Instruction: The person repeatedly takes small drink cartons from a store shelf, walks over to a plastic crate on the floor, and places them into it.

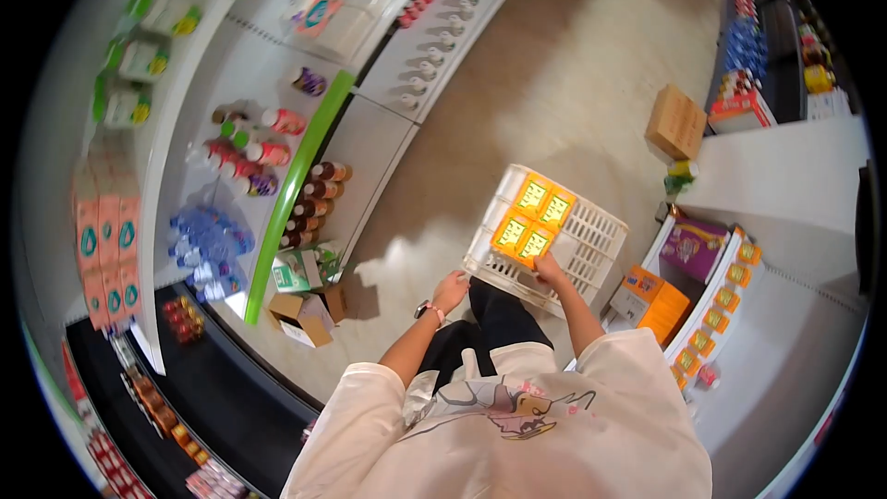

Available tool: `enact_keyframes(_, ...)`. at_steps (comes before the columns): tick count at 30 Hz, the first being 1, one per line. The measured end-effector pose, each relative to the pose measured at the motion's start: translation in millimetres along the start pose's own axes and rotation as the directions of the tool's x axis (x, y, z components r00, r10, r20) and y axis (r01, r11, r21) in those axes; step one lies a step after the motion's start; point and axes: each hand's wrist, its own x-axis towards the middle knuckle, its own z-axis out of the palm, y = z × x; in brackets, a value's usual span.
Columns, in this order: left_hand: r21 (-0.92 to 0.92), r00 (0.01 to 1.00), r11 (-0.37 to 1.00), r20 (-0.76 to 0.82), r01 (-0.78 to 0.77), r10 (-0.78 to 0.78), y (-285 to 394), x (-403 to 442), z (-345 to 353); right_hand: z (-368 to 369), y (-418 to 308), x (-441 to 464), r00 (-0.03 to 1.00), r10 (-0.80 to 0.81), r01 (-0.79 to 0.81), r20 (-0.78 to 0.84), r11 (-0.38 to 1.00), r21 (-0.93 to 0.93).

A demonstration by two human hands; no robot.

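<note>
A white plastic crate point(591, 245) with slatted openings is in front of my legs. Several orange packs point(534, 218) with bright yellow labels sit together in a block at its left side. My right hand point(549, 272) is closed at the near corner of this block, thumb against the nearest orange pack. At the crate's near-left corner, my left hand point(450, 293) has its fingers curled on the rim; a dark watch and a pink band are on that wrist. The undersides of both hands are hidden.
Left stands a shelf point(300, 189) with bottles and boxes, an opened carton point(303, 319) at its foot. To the right, an orange box point(650, 300) and a purple pack point(693, 248) are beside a shelf with orange packs. A brown carton point(675, 122) lies farther along the aisle.
</note>
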Motion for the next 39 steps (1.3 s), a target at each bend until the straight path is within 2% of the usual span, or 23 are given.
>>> enact_keyframes(2, 0.057, 0.998, 0.998, -0.065, -0.011, 0.014, -20.5, -13.2, -13.6, 5.4, 5.7, -2.2, 0.993, -0.117, 0.115, 0.003, 0.975, -0.191)
enact_keyframes(5, 0.01, 0.985, 1.0, -0.168, -0.02, 0.021, -48.3, -37.9, -30.7, 11.3, -25.6, -41.9, 0.993, 0.052, 0.041, 0.106, 0.689, -0.723)
enact_keyframes(8, -0.16, 0.957, 0.985, -0.291, -0.065, 0.015, -79.1, -68.8, -37.2, 23.4, 11.5, -26.8, 0.969, -0.227, 0.178, 0.1, 0.351, -0.919)
enact_keyframes(11, -0.414, 0.913, 0.897, -0.406, -0.157, -0.028, -125.3, -98.5, -30.0, 48.0, 15.5, -13.9, 0.966, 0.006, 0.253, 0.259, 0.201, -0.946)
enact_keyframes(14, -0.53, 0.878, 0.822, -0.471, -0.209, -0.08, -173.8, -145.0, -10.5, 78.7, 39.0, 8.3, 0.857, -0.295, 0.474, 0.423, 0.13, -0.871)
enact_keyframes(15, -0.541, 0.868, 0.811, -0.489, -0.22, -0.091, -189.7, -158.9, -4.0, 99.8, 27.0, -24.3, 0.815, -0.394, 0.488, 0.424, 0.072, -0.87)
enact_keyframes(17, -0.598, 0.837, 0.77, -0.522, -0.222, -0.164, -233.0, -187.5, 20.8, 144.6, 19.1, -38.6, 0.862, -0.316, 0.466, 0.397, 0.182, -0.866)
enact_keyframes(18, -0.581, 0.817, 0.794, -0.538, -0.18, -0.208, -255.5, -203.1, 36.0, 162.0, 25.8, -37.9, 0.884, -0.268, 0.446, 0.384, 0.235, -0.864)
enact_keyframes(19, -0.563, 0.792, 0.815, -0.556, -0.137, -0.251, -279.4, -217.3, 47.5, 175.2, 41.7, -17.0, 0.842, -0.295, 0.527, 0.451, 0.269, -0.806)
enact_keyframes(20, -0.482, 0.799, 0.874, -0.547, -0.058, -0.249, -306.4, -231.4, 59.7, 196.9, 46.1, -28.5, 0.798, -0.34, 0.574, 0.497, 0.182, -0.798)
enact_keyframes(22, -0.582, 0.791, 0.813, -0.485, 0.026, -0.373, -356.2, -262.6, 92.4, 238.7, 50.8, -71.2, 0.69, -0.404, 0.657, 0.601, 0.0, -0.754)
enact_keyframes(23, -0.618, 0.729, 0.786, -0.534, 0.011, -0.429, -388.6, -266.2, 117.6, 260.6, 55.8, -88.5, 0.732, -0.351, 0.638, 0.583, 0.053, -0.768)
enact_keyframes(25, -0.577, 0.636, 0.803, -0.567, 0.147, -0.524, -416.1, -299.9, 139.1, 297.4, 74.5, -109.8, 0.698, -0.282, 0.697, 0.658, 0.055, -0.715)
enact_keyframes(26, -0.652, 0.636, 0.744, -0.514, 0.147, -0.576, -428.6, -317.2, 149.3, 311.8, 91.1, -110.4, 0.649, -0.295, 0.732, 0.701, -0.006, -0.681)
enact_keyframes(27, -0.719, 0.638, 0.68, -0.459, 0.144, -0.619, -442.8, -333.1, 158.4, 324.9, 110.6, -107.3, 0.653, -0.288, 0.736, 0.701, 0.02, -0.677)
enact_keyframes(28, -0.735, 0.608, 0.67, -0.486, 0.106, -0.628, -458.6, -343.2, 173.8, 335.9, 127.2, -102.5, 0.659, -0.28, 0.736, 0.698, 0.048, -0.675)
enact_keyframes(29, -0.748, 0.58, 0.66, -0.507, 0.071, -0.637, -476.4, -351.1, 185.5, 344.5, 141.0, -107.3, 0.599, -0.323, 0.767, 0.732, -0.031, -0.641)
enact_keyframes(30, -0.778, 0.598, 0.623, -0.464, 0.077, -0.653, -490.7, -362.6, 187.5, 356.0, 139.4, -155.0, 0.582, -0.333, 0.776, 0.742, -0.047, -0.629)
enact_keyframes(32, -0.835, 0.648, 0.541, -0.359, 0.098, -0.672, -507.7, -381.0, 205.0, 363.8, 159.8, -143.2, 0.597, -0.278, 0.765, 0.753, -0.085, -0.638)
enact_keyframes(33, -0.843, 0.613, 0.514, -0.325, 0.157, -0.72, -514.2, -386.9, 208.7, 367.1, 163.7, -144.3, 0.574, -0.256, 0.791, 0.778, -0.071, -0.608)
enact_keyframes(35, -0.901, 0.576, 0.42, -0.286, 0.112, -0.766, -520.9, -390.0, 212.9, 376.3, 164.7, -139.8, 0.514, -0.272, 0.838, 0.814, -0.044, -0.544)
enact_keyframes(38, -0.951, 0.512, 0.304, -0.29, -0.058, -0.809, -523.2, -384.8, 211.9, 393.8, 155.5, -146.1, 0.623, -0.31, 0.768, 0.718, 0.069, -0.637)
enact_keyframes(39, -0.954, 0.488, 0.27, -0.299, -0.13, -0.82, -520.3, -380.5, 212.3, 399.8, 154.8, -147.6, 0.643, -0.294, 0.746, 0.707, 0.031, -0.665)
